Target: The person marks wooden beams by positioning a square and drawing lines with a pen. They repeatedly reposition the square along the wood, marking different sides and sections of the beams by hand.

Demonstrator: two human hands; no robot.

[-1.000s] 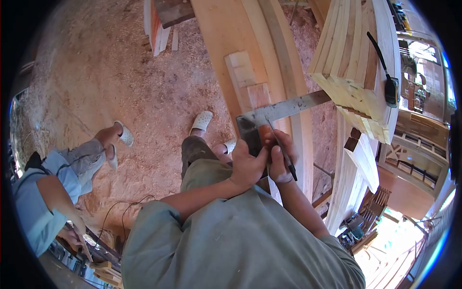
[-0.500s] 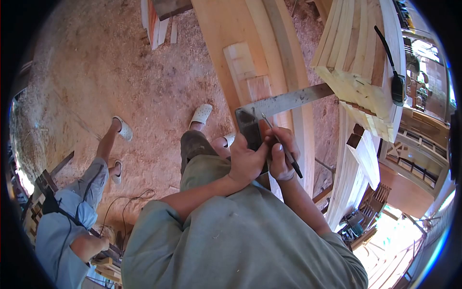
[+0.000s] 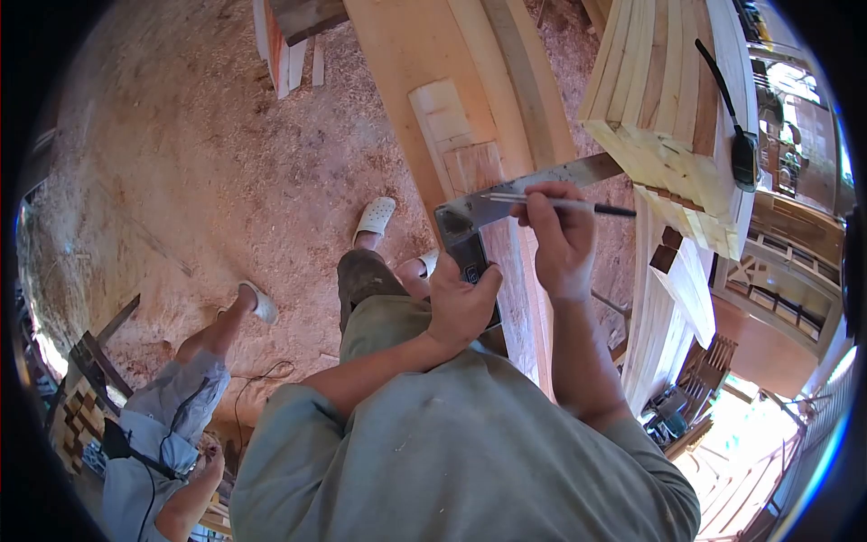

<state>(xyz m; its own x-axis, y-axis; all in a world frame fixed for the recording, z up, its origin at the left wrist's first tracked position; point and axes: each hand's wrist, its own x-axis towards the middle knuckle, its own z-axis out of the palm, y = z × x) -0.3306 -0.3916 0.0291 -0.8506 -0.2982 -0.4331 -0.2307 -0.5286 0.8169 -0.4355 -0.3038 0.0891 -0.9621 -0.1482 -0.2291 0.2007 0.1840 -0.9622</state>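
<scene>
My left hand (image 3: 461, 303) grips the dark stock of a metal try square (image 3: 506, 200) and presses it against a long wooden board (image 3: 519, 271). The square's steel blade lies across the board toward the right. My right hand (image 3: 562, 237) holds a pencil (image 3: 555, 203) almost flat along the blade's near edge, its tip pointing left near the square's corner. A short pale wood piece (image 3: 447, 122) lies on the board beyond the square.
A stack of planks (image 3: 664, 108) stands at the right with a black-handled tool (image 3: 736, 135) on top. Sawdust covers the floor (image 3: 199, 163). Another person (image 3: 172, 434) in blue crouches at the lower left. More timber (image 3: 673, 316) lies to the right.
My right hand rose from beside the left hand up to the square's blade, and the pencil turned from upright to nearly level. The other person shifted lower in the left.
</scene>
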